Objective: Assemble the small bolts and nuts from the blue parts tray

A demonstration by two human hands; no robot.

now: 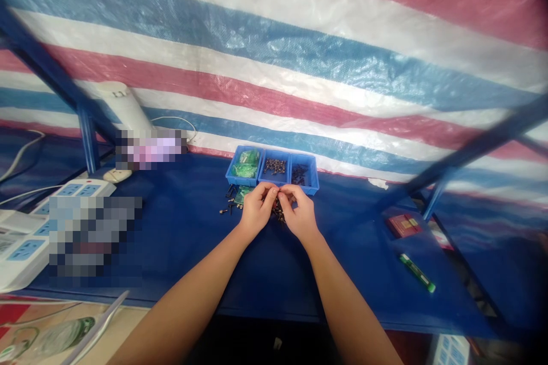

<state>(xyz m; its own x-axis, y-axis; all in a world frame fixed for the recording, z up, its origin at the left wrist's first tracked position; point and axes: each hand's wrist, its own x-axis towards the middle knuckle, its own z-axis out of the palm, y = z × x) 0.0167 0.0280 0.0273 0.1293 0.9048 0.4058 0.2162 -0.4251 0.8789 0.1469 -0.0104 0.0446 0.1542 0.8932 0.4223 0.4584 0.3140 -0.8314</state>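
My left hand [258, 209] and my right hand [298, 209] meet fingertip to fingertip over the blue table, just in front of three blue bins. Both are closed in a pinch; whatever sits between the fingers is too small to make out. Under and behind the hands lies a pile of small dark and brass-coloured parts [278, 215]. Left of my left hand are loose black screw-like pieces [231, 205] and a green packet [242, 194]. The left bin [229, 177] has green packets, the middle bin [272, 178] small brassy parts, the right bin [312, 179] black pieces.
A large white power strip [25, 256] lies at the left, beside a blurred-out object. A white cylinder [128, 108] stands behind it. On the right are a red box [403, 226] and a green tube [417, 272]. Blue metal struts [88, 140] rise at both sides before a striped tarp [257, 91].
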